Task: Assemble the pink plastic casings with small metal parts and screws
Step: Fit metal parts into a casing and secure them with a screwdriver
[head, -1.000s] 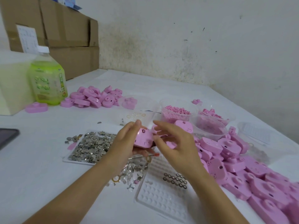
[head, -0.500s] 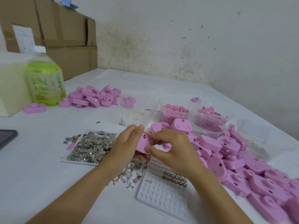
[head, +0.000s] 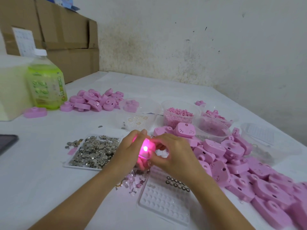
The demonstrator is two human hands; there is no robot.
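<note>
Casing point(head: 147, 149): glowing pink, being held above the surface point(head: 41, 163).
Left hand point(head: 131, 150): gripping casing's left side.
Right hand point(head: 172, 153): pinching casing's right edge.

We have a single wide-angle view, taken from the person's head, looking forward and down across the worktop point(head: 38, 171) toward the wall point(head: 182, 47) behind it. It sits close: both forearms enter from the lower edge, and the left hand point(head: 128, 151) and right hand point(head: 174, 155) meet near the middle.
</note>
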